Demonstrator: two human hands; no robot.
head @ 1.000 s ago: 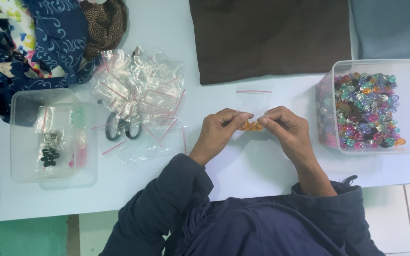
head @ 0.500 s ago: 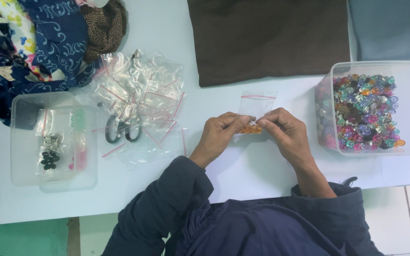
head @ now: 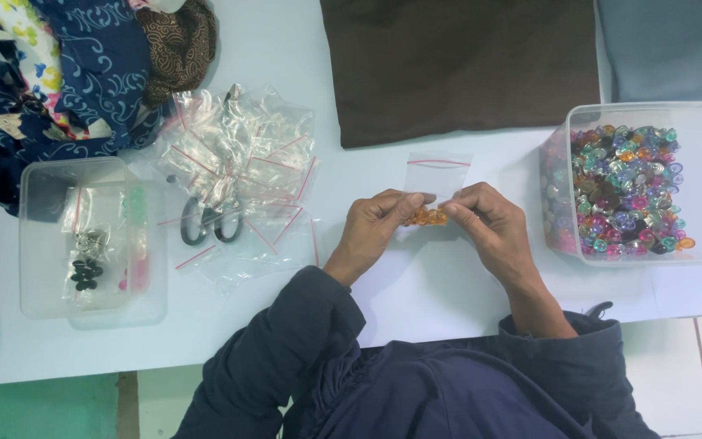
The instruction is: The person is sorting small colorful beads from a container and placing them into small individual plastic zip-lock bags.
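Both hands work at the middle of the surface, toward its near edge. The left hand (head: 379, 223) and right hand (head: 485, 223) each pinch a lower corner of the bag (head: 436, 183); the fingers are clamped on the plastic. The step in hand appears to be settling the beads (head: 426, 217) inside the bag. It is best done with the bag kept upright, mouth up, both pinches level, and the beads pressed down clear of the seal.

The bag is small, clear and flat, with a red strip across its top. The beads are amber, clustered at its bottom between the fingertips.
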